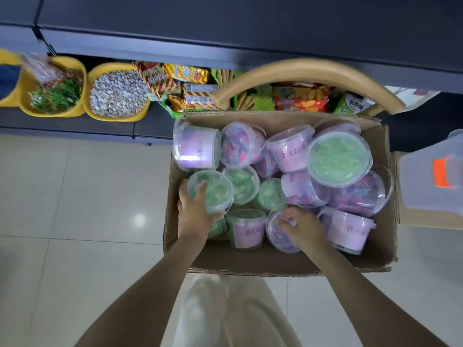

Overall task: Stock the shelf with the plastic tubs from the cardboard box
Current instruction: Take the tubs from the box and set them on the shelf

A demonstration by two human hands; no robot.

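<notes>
Inside the cardboard box [250, 261], clear tubs [339, 159]; left grip [194, 214] round a green-filled tub [216, 192], right grip [303, 226] round a purple-filled tub [274, 235]

Head view, down onto cardboard box [250, 260]

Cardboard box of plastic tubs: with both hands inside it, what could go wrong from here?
1. The tubs lie heaped in the brown cardboard box; lifting the small clear green-filled tub in the left hand may shift its neighbours.
2. The right hand seems to pinch only the rim of the clear purple-filled tub; it could slip.
3. The large green-filled tub perched on top might roll.
</notes>
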